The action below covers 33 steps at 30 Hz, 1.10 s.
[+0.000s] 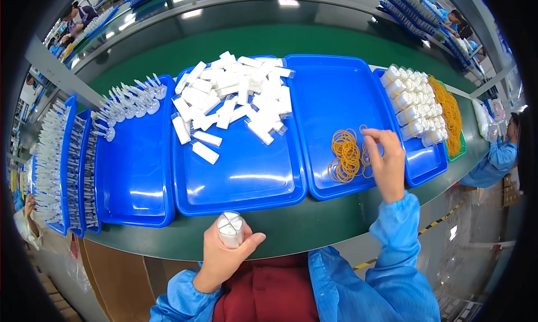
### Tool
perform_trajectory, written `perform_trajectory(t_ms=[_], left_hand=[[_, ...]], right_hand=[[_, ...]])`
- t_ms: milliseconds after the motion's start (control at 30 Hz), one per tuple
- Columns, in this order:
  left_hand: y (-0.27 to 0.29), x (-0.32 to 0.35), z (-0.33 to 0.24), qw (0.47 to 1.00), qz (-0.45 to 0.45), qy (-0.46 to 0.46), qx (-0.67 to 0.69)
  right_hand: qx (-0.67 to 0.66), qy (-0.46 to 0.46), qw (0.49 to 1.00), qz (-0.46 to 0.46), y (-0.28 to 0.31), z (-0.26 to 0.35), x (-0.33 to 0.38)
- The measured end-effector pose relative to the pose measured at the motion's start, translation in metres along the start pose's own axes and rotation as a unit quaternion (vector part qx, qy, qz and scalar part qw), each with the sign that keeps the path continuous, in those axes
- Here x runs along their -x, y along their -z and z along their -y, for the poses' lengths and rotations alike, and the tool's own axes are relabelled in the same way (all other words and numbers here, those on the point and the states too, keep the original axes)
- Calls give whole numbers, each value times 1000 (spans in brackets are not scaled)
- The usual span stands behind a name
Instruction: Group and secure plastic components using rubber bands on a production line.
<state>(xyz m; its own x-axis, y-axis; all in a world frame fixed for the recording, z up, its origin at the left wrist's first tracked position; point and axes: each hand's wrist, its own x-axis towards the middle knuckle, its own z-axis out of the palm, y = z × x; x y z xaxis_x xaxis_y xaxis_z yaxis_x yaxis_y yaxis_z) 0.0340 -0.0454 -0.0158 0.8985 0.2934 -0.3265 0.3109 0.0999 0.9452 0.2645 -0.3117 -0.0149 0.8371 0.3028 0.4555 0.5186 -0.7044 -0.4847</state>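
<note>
My left hand (225, 255) is wrapped round an upright bundle of white wedge-shaped pieces (230, 225) at the table's near edge. Seen from above, the wedges form a round cluster. My right hand (386, 159) is over a blue tray, with a rubber band (363, 127) pinched at its fingertips. Just left of that hand lies a loose pile of yellow-brown rubber bands (344, 154) in the tray. White pieces (224, 92) with clear ends are heaped in the blue tray (241, 193) left of it.
At far right, a blue tray (423, 168) holds banded white bundles (412, 101), beside a green basket (460, 148) of rubber bands. On the left, another tray (131, 182) carries clear stemmed parts (126, 103), with filled trays (56, 165) standing beside it. Co-workers sit farther off.
</note>
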Motion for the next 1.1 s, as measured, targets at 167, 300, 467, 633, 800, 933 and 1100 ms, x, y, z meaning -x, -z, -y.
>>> perform_trajectory(t_ms=[167,300,467,633,800,933,1100], left_hand=[[-4,-6,-13,999,-24,-13,40],[-6,-6,-16,999,-13,18,26],[-1,-2,-8,1000,1,-20,12],[7,-1,-7,1000,-9,-29,3],[2,-1,-11,994,-18,-71,80],[-4,-19,-21,967,-50,-248,-38],[-15,-25,-35,987,-23,-155,37]], right_hand=[[215,113,969,42,7,-35,-13],[306,166,932,98,0,-41,-15],[313,173,933,48,1,-39,-13],[240,120,963,-36,25,-15,-18],[131,47,989,-43,25,-1,-22],[-105,18,994,23,6,72,-7],[-185,159,960,136,-26,145,20]])
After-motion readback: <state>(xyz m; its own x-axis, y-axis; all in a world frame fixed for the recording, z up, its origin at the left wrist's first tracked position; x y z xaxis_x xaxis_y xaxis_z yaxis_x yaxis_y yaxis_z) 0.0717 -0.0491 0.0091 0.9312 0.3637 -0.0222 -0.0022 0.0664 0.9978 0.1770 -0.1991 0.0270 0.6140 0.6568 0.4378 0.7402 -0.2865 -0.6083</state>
